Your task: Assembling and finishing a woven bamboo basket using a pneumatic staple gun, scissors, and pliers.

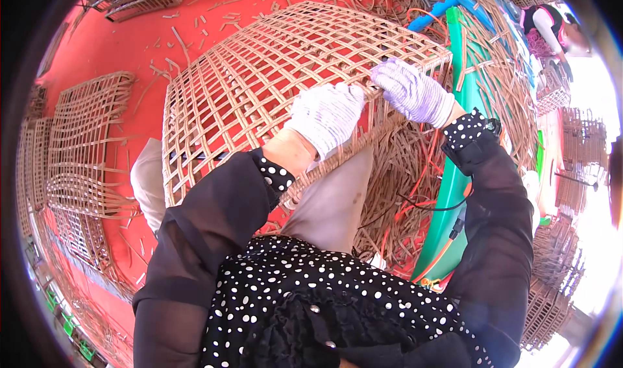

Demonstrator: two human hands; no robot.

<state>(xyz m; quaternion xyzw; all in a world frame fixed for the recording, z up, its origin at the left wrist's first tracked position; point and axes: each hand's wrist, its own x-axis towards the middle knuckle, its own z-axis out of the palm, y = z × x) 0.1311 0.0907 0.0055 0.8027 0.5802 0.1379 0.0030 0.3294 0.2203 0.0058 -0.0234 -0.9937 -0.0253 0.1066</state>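
Observation:
A light-brown open-weave wicker panel (259, 63) lies tilted across my lap, its flat strips crossing in a loose grid around a frame. My left hand (328, 116), in a white-lilac knit glove, is closed on the strips near the panel's right-hand part. Close beside it, my right hand (413, 92), gloved the same way, has its fingers bent together at the weave near the right edge. Its fingertips press on the strips there, and the exact strip they pinch is partly hidden.
A green plastic piece (448, 199) and a blue frame (438, 11) stand at my right, with loose wicker strips (396, 193) heaped beside my leg. Another woven panel (87, 141) lies left on the red floor (146, 50). A co-worker (548, 27) is at far right.

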